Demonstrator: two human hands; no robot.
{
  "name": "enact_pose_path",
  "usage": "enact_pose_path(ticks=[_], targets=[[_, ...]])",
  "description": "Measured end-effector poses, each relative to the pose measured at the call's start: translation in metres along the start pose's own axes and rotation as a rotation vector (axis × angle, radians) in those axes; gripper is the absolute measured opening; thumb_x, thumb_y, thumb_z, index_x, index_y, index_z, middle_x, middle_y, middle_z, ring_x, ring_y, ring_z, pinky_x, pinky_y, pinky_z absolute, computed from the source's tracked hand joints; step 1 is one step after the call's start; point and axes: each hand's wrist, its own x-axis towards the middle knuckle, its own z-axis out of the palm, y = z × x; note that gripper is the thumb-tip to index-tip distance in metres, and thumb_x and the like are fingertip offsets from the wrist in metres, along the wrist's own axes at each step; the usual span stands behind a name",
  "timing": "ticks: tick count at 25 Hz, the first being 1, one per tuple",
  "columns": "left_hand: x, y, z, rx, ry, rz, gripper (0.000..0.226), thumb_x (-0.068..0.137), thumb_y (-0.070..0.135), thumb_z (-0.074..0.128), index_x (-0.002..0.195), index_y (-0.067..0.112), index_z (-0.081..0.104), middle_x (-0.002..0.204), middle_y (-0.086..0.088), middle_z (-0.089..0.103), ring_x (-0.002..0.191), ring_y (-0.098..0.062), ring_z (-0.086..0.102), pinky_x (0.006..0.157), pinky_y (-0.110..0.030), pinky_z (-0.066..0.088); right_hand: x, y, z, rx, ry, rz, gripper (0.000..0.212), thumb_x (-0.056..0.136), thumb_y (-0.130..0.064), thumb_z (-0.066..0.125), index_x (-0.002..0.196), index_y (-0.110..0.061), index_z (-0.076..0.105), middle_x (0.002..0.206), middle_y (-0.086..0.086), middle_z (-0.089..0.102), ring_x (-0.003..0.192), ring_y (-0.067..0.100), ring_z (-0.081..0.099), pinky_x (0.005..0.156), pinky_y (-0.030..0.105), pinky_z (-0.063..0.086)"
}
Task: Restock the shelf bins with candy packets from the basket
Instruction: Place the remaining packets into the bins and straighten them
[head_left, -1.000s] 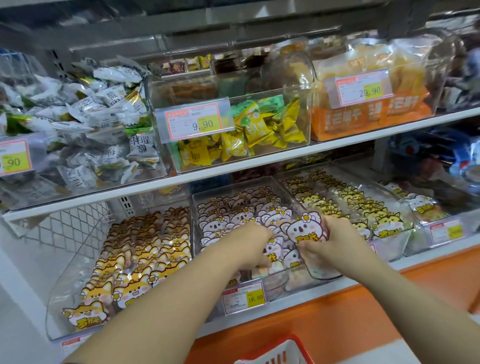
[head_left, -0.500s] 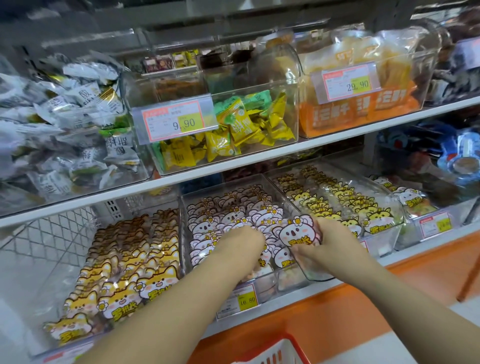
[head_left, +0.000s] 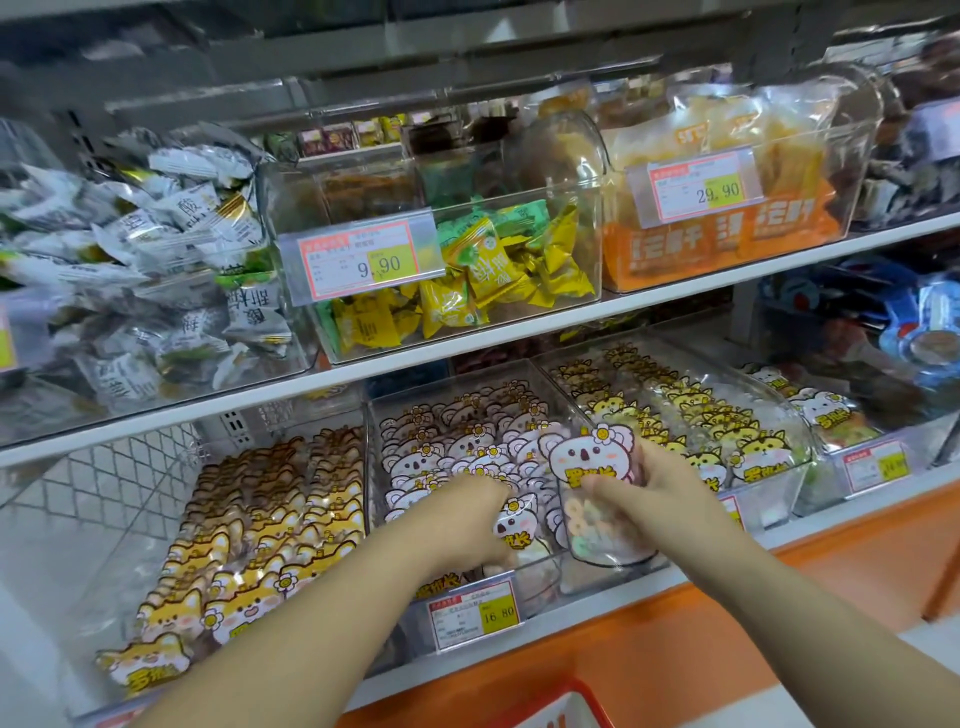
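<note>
right hand (head_left: 661, 491) grips koala packet (head_left: 586, 458) at bin (head_left: 537, 583)

The shelf bins (head_left: 540, 587) are formed of clear, glossy plastic. The candy packets (head_left: 587, 460) are wrapped in smooth, shiny plastic film. The shelf (head_left: 467, 343) is finished in smooth matt white. Paper price labels (head_left: 475, 616) are sleeved in clear plastic. The basket (head_left: 566, 699) is moulded in red plastic.

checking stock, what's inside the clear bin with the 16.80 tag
Rows of koala candy packets fill it. The left hand and the right hand, gripping one packet, cover the front rows; the bottom is hidden.
</note>
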Motion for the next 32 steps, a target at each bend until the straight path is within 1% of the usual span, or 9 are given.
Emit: enact_pose_path(ticks=[4, 7, 12, 14, 17, 20, 22, 25, 32], targets=[[-0.024, -0.012, -0.024, -0.157, 0.186, -0.017, 0.040, 0.084, 0.031, 0.076, 0.117, 0.015, 0.062, 0.095, 0.000, 0.064, 0.087, -0.021, 0.061, 0.062, -0.029, 0.041, 0.007, -0.008, 0.010, 0.240, 0.026, 0.086, 0.037, 0.092, -0.002, 0.056, 0.068, -0.028, 0.064, 0.064, -0.005, 0.064, 0.065, 0.018, 0.063, 0.060, 0.032, 0.055], [-0.049, -0.035, -0.059, -0.256, 0.342, -0.071, 0.022, 0.080, 0.032, 0.079, 0.086, 0.023, 0.060, 0.081, 0.007, 0.064, 0.074, -0.013, 0.060, 0.058, -0.029, 0.042, 0.013, -0.010, 0.017, 0.259, -0.007, 0.036, 0.023, 0.093, -0.001, 0.058, 0.091, -0.022, 0.067, 0.078, -0.004, 0.072, 0.078, 0.022, 0.069, 0.053, 0.027, 0.053], [-0.086, -0.058, -0.080, -0.283, 0.442, -0.132, 0.022, 0.078, 0.031, 0.082, 0.085, 0.025, 0.061, 0.074, 0.007, 0.064, 0.060, -0.007, 0.054, 0.054, -0.028, 0.040, 0.016, -0.013, 0.037, 0.130, -0.180, -0.057, 0.024, 0.089, 0.004, 0.066, 0.103, -0.014, 0.065, 0.080, -0.008, 0.075, 0.079, 0.007, 0.068, 0.065, 0.011, 0.048], [-0.090, -0.058, -0.078, -0.212, 0.385, -0.145, 0.024, 0.079, 0.031, 0.080, 0.082, 0.025, 0.057, 0.074, 0.006, 0.061, 0.062, -0.008, 0.053, 0.055, -0.029, 0.039, 0.017, -0.008, 0.041, -0.075, -0.269, -0.059, 0.024, 0.089, 0.000, 0.069, 0.103, -0.017, 0.061, 0.063, -0.012, 0.062, 0.061, 0.001, 0.057, 0.059, 0.009, 0.041], [-0.096, -0.056, -0.075, -0.103, 0.348, -0.189, 0.026, 0.082, 0.033, 0.078, 0.085, 0.024, 0.053, 0.077, 0.005, 0.057, 0.065, -0.009, 0.051, 0.053, -0.029, 0.033, 0.021, 0.003, 0.044, -0.420, -0.248, -0.116, 0.045, 0.085, -0.013, 0.076, 0.119, -0.030, 0.051, 0.074, -0.015, 0.047, 0.061, 0.001, 0.046, 0.059, 0.017, 0.038], [-0.101, -0.054, -0.075, -0.088, 0.315, -0.201, 0.030, 0.083, 0.035, 0.077, 0.083, 0.030, 0.048, 0.078, 0.009, 0.054, 0.066, -0.007, 0.050, 0.053, -0.028, 0.032, 0.022, 0.006, 0.046, -0.678, -0.149, -0.337, 0.063, 0.082, -0.026, 0.078, 0.133, -0.043, 0.044, 0.117, -0.017, 0.057, 0.104, 0.007, 0.056, 0.090, 0.031, 0.048], [-0.102, -0.049, -0.076, -0.073, 0.283, -0.197, 0.029, 0.083, 0.035, 0.077, 0.089, 0.028, 0.049, 0.082, 0.009, 0.053, 0.069, -0.007, 0.051, 0.055, -0.028, 0.034, 0.024, 0.009, 0.048, -0.895, -0.136, -0.507, 0.046, 0.086, -0.038, 0.071, 0.129, -0.042, 0.054, 0.122, -0.015, 0.060, 0.117, 0.014, 0.051, 0.100, 0.038, 0.042], [-0.099, -0.042, -0.077, -0.053, 0.245, -0.191, 0.034, 0.083, 0.035, 0.077, 0.105, 0.020, 0.055, 0.090, 0.006, 0.056, 0.077, -0.011, 0.054, 0.061, -0.030, 0.040, 0.027, 0.014, 0.054, -1.066, -0.190, -0.414, 0.032, 0.088, -0.052, 0.062, 0.119, -0.042, 0.058, 0.105, -0.006, 0.065, 0.110, 0.024, 0.054, 0.094, 0.038, 0.041], [-0.104, -0.043, -0.073, 0.003, 0.141, -0.217, 0.059, 0.085, 0.040, 0.076, 0.132, 0.020, 0.048, 0.117, 0.004, 0.060, 0.102, -0.018, 0.059, 0.086, -0.038, 0.053, 0.034, -0.020, 0.065, -1.354, -0.374, -0.426, 0.028, 0.085, -0.035, 0.068, 0.112, -0.031, 0.060, 0.100, -0.006, 0.069, 0.104, 0.022, 0.061, 0.107, 0.040, 0.030]])
